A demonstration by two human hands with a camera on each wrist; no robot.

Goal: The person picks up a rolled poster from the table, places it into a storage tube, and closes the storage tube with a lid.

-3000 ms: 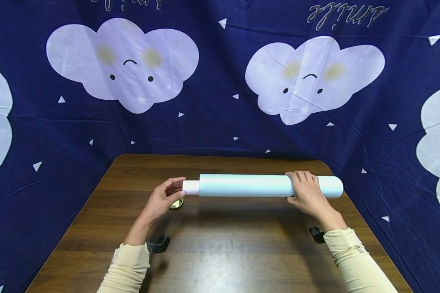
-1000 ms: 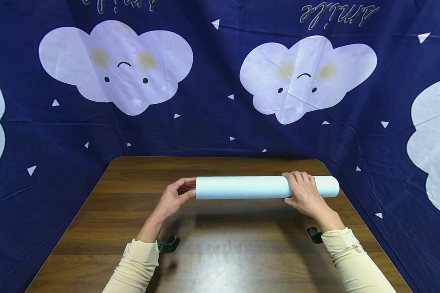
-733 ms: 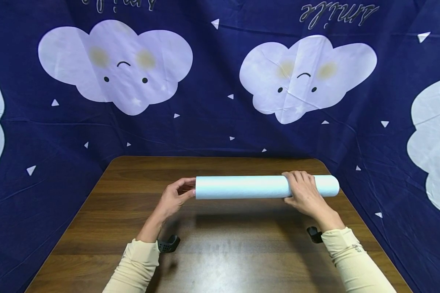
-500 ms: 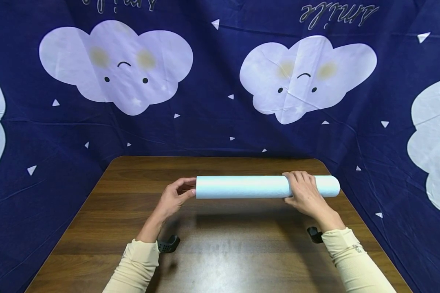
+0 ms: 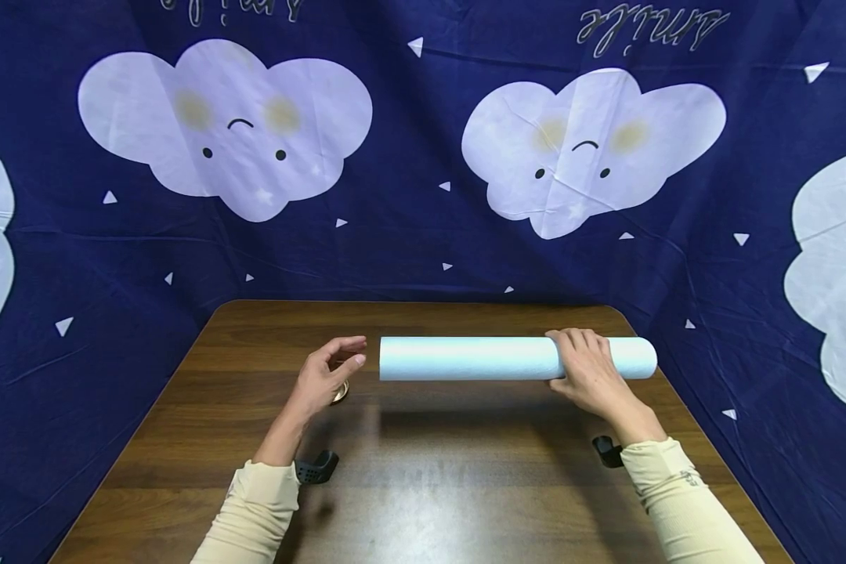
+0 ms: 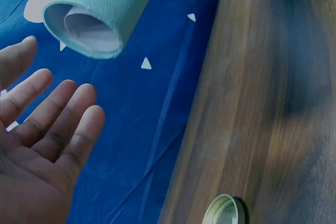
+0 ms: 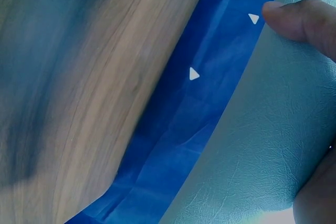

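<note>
The right grip [image 5: 588, 368] clasps the paper roll [image 5: 479, 359]; the left grip [image 5: 324, 374], fingers relaxed, is just beside its end.

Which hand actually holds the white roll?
The right hand, its fingers wrapped over the white roll; the left hand hovers open off its other end.

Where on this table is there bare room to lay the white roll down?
The widest bare patch is the near middle of the table, between the two sleeves and below the roll, which the right hand holds. The far strip along the backdrop is bare too. It is tighter by the open left hand, where a small gold lid lies.
</note>
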